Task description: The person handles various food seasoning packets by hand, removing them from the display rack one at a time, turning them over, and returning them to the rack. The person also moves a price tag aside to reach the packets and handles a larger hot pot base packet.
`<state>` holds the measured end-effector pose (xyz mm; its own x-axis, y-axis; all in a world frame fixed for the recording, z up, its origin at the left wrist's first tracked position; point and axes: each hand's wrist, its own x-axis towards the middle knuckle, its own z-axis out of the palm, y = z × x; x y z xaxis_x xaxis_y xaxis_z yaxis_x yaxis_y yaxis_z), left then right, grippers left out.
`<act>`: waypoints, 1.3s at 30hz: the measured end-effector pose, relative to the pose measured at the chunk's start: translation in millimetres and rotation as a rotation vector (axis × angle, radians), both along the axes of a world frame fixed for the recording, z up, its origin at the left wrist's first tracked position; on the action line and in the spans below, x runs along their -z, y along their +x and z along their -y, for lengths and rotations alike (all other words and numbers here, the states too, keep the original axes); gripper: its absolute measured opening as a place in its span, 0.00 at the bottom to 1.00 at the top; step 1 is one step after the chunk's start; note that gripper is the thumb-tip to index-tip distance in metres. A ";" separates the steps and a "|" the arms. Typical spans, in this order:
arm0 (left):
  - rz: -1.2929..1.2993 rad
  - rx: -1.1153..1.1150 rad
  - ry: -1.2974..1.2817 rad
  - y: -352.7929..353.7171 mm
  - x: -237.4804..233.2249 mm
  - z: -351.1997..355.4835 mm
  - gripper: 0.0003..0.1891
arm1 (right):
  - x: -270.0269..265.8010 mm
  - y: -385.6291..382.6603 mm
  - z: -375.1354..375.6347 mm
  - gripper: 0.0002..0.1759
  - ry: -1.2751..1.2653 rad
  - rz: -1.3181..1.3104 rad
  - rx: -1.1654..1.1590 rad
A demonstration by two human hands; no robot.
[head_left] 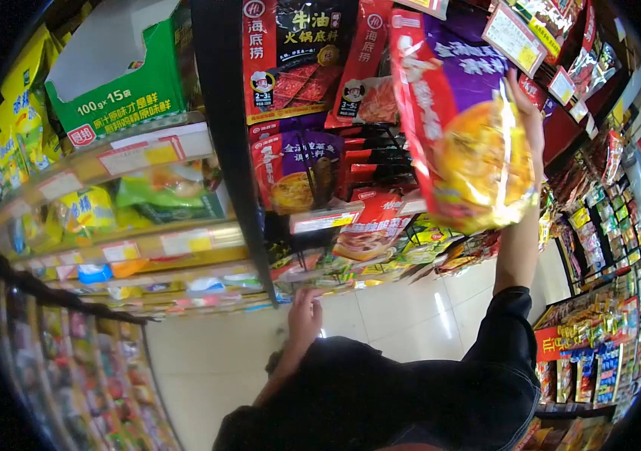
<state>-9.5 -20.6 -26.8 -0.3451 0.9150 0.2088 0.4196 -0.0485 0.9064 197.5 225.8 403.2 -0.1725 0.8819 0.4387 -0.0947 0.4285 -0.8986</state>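
My right hand [529, 120] is closed around the right edge of a purple and red seasoning packet [471, 128], raised in front of the shelf. Yellow food is pictured on its glossy front, and my fingers are partly hidden by it. A similar purple packet [316, 158] lies on the shelf to the left. Above that one is a black and red hotpot base packet [301, 52]. Lower down, my left hand [304, 317] hangs near the bottom shelves, its fingers loosely bent and nothing visible in them.
A dark upright post [230, 113] divides the shelving. On its left stand a green carton [121, 83] and yellow bags [19, 113]. Price tags [516, 36] jut out at upper right. More stocked shelves [606, 316] line the right, beyond the tiled floor [380, 316].
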 end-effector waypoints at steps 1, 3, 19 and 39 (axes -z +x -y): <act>0.016 0.008 -0.006 -1.6 1.7 -0.3 0.13 | 1.7 8.8 2.1 0.22 0.078 0.065 0.050; 0.052 0.020 -0.003 -0.9 -1.4 -1.1 0.13 | 16.6 46.5 -11.2 0.25 0.245 0.206 0.169; 0.984 0.522 0.169 -24.6 -161.5 -23.6 0.17 | 244.3 66.0 133.8 0.09 -0.511 0.263 -0.292; 0.325 -0.228 0.411 -41.8 -163.5 -85.1 0.07 | 285.2 -88.8 117.5 0.16 -0.051 0.138 -0.093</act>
<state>-51.3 64.5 136.6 -0.6300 0.6764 0.3816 0.1632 -0.3651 0.9166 108.8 108.3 118.0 -0.3097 0.8799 0.3604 -0.0057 0.3773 -0.9261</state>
